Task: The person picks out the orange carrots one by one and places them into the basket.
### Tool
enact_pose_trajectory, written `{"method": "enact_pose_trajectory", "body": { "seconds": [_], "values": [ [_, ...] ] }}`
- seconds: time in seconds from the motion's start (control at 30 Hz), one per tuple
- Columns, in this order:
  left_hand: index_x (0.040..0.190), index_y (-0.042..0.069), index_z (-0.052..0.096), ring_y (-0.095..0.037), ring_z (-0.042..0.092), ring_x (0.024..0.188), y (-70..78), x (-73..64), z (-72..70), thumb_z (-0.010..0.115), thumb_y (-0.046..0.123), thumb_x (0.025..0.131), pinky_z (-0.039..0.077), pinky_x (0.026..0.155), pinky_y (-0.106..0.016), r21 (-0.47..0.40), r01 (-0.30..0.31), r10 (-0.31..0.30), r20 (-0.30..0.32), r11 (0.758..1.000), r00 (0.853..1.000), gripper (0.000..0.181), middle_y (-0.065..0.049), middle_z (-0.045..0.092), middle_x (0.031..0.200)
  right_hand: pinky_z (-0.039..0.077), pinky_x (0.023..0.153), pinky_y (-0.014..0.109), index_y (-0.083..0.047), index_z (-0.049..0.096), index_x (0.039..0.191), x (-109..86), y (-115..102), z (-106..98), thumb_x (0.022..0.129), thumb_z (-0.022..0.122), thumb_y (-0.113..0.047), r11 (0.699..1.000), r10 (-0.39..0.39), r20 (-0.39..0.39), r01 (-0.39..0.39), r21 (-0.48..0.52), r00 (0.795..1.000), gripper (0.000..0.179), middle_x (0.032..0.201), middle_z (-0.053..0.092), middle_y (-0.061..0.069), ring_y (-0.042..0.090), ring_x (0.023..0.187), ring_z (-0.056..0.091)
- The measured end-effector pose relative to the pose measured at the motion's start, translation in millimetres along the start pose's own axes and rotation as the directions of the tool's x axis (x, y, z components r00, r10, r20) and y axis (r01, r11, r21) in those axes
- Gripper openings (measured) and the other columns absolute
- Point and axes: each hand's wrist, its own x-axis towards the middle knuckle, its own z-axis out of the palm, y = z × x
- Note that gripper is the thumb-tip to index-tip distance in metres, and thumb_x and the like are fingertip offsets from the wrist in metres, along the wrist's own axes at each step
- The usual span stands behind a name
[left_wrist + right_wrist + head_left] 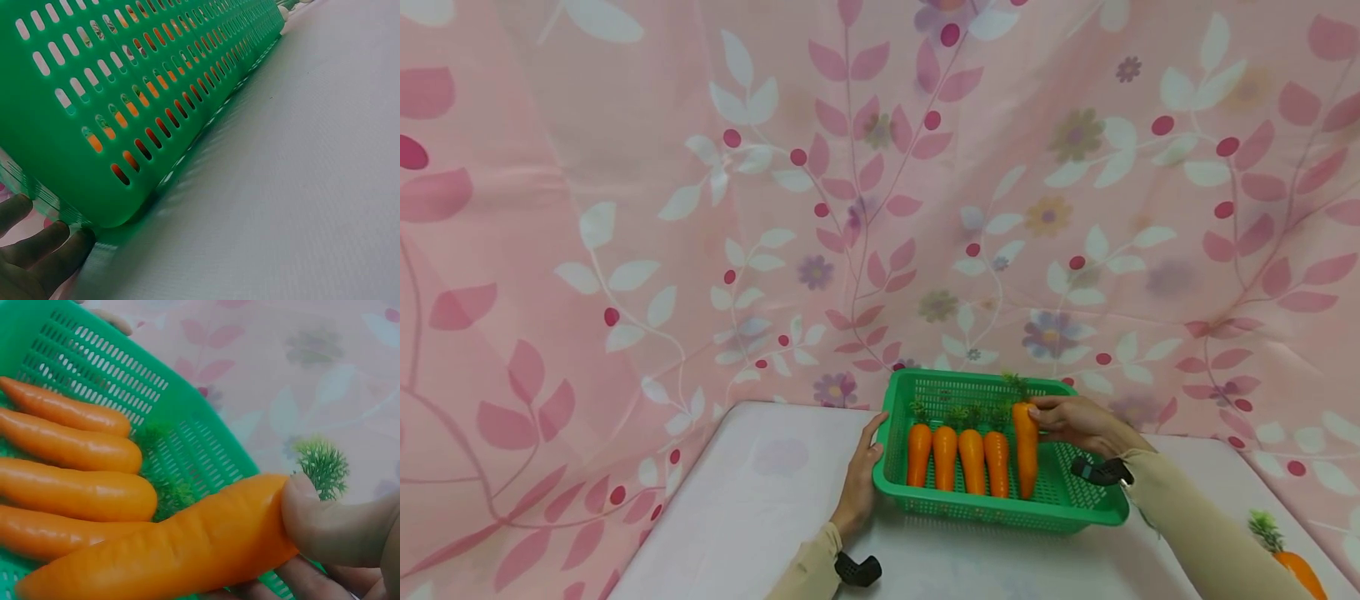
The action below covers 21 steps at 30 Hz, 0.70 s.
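My right hand (1078,421) pinches a carrot (1026,450) near its leafy top, thumb on one side and fingers beneath, as the right wrist view shows. The carrot's tip points down into a green perforated basket (1000,517). Several other carrots (972,462) lie side by side in the basket's left part, green tops toward the back. Against the basket's left side rests my left hand (859,487), its fingers extended along the wall. In the left wrist view, the fingertips (59,234) are right at the basket's lower corner.
On the table's right side lies one more carrot (1300,575) with a green top, partly cut off by the frame. The white-covered table (760,483) backs onto a pink floral curtain (850,208). Black bands sit on both wrists.
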Motion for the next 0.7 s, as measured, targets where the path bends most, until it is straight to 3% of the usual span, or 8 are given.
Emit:
{"method": "enact_pose_trajectory", "body": {
  "seconds": [0.1, 0.13, 0.2, 0.3, 0.37, 0.4, 0.5, 0.7],
  "values": [
    [0.166, 0.022, 0.035, -0.040, 0.038, 0.153, -0.6, -0.1, 0.2, 0.026, 0.024, 0.114, 0.031, 0.119, -0.069, 0.000, 0.000, 0.000, -0.007, 1.000, 1.000, 0.053, -0.011, 0.029, 0.174, 0.039, 0.119, 0.065, 0.016, 0.006, 0.163, 3.1, 3.2, 3.6, 0.113, 0.047, -0.012, 1.000, 0.020, -0.014, -0.020, 0.015, 1.000, 0.071, 0.095, 0.057, -0.003, 0.011, 0.067, 0.040],
    [0.166, 0.023, 0.035, -0.039, 0.038, 0.153, -1.1, -0.2, 0.4, 0.026, 0.024, 0.114, 0.031, 0.120, -0.069, 0.001, -0.001, 0.001, -0.009, 1.000, 1.000, 0.053, -0.011, 0.029, 0.174, 0.039, 0.118, 0.066, 0.017, 0.007, 0.162, 3.6, 4.2, 5.4, 0.112, 0.048, -0.011, 1.000, 0.026, -0.024, -0.025, 0.018, 0.999, 0.070, 0.102, 0.061, 0.000, 0.011, 0.071, 0.044],
    [0.166, 0.023, 0.035, -0.039, 0.036, 0.155, -2.2, 0.0, 0.6, 0.026, 0.024, 0.113, 0.029, 0.120, -0.069, 0.006, -0.007, 0.007, -0.013, 1.000, 1.000, 0.053, -0.010, 0.029, 0.174, 0.039, 0.117, 0.067, 0.018, 0.011, 0.162, 3.8, 5.8, 8.9, 0.112, 0.050, -0.011, 0.999, 0.043, -0.050, -0.043, 0.006, 0.998, 0.070, 0.119, 0.065, 0.020, 0.011, 0.085, 0.056],
    [0.166, 0.023, 0.036, -0.038, 0.033, 0.157, -3.8, 0.5, 1.1, 0.026, 0.022, 0.113, 0.025, 0.121, -0.071, 0.017, -0.022, 0.023, -0.020, 1.000, 1.000, 0.054, -0.009, 0.030, 0.174, 0.040, 0.117, 0.067, 0.018, 0.018, 0.160, 3.1, 6.2, 14.3, 0.110, 0.053, -0.010, 0.998, 0.064, -0.093, -0.064, 0.000, 0.994, 0.068, 0.161, 0.035, 0.039, 0.033, 0.125, 0.063],
    [0.166, 0.023, 0.036, -0.037, 0.031, 0.158, -4.3, 0.9, 1.1, 0.027, 0.023, 0.113, 0.024, 0.122, -0.071, 0.022, -0.029, 0.029, -0.026, 0.999, 0.999, 0.054, -0.007, 0.031, 0.174, 0.039, 0.117, 0.068, 0.019, 0.020, 0.160, 3.7, 5.7, 16.4, 0.110, 0.053, -0.009, 0.998, 0.069, -0.099, -0.069, -0.003, 0.993, 0.066, 0.170, 0.011, 0.038, 0.048, 0.147, 0.046],
    [0.166, 0.023, 0.036, -0.037, 0.033, 0.158, -4.5, 1.0, 1.0, 0.026, 0.023, 0.113, 0.025, 0.121, -0.071, 0.020, -0.029, 0.030, -0.028, 0.999, 0.999, 0.054, -0.007, 0.031, 0.174, 0.038, 0.117, 0.068, 0.019, 0.021, 0.159, 4.4, 5.4, 17.3, 0.111, 0.052, -0.009, 0.997, 0.072, -0.101, -0.072, 0.001, 0.992, 0.064, 0.171, 0.007, 0.038, 0.052, 0.152, 0.035],
    [0.166, 0.023, 0.036, -0.038, 0.036, 0.156, -4.5, 1.2, 0.7, 0.026, 0.024, 0.113, 0.028, 0.120, -0.070, 0.014, -0.027, 0.027, -0.028, 1.000, 0.999, 0.054, -0.007, 0.031, 0.174, 0.038, 0.117, 0.069, 0.021, 0.025, 0.157, 7.5, 5.4, 20.0, 0.111, 0.050, -0.008, 0.997, 0.077, -0.110, -0.076, 0.017, 0.991, 0.060, 0.170, 0.003, 0.038, 0.058, 0.155, 0.019],
    [0.166, 0.022, 0.036, -0.040, 0.041, 0.151, -3.5, 0.2, 0.1, 0.026, 0.021, 0.113, 0.032, 0.118, -0.066, 0.017, -0.019, 0.019, -0.023, 1.000, 1.000, 0.054, -0.009, 0.032, 0.174, 0.041, 0.115, 0.068, 0.023, 0.029, 0.155, 12.1, 11.3, 22.3, 0.112, 0.046, -0.006, 0.994, 0.113, -0.149, -0.109, 0.029, 0.982, 0.054, 0.169, 0.009, 0.040, 0.062, 0.152, 0.022]
  ]
}}
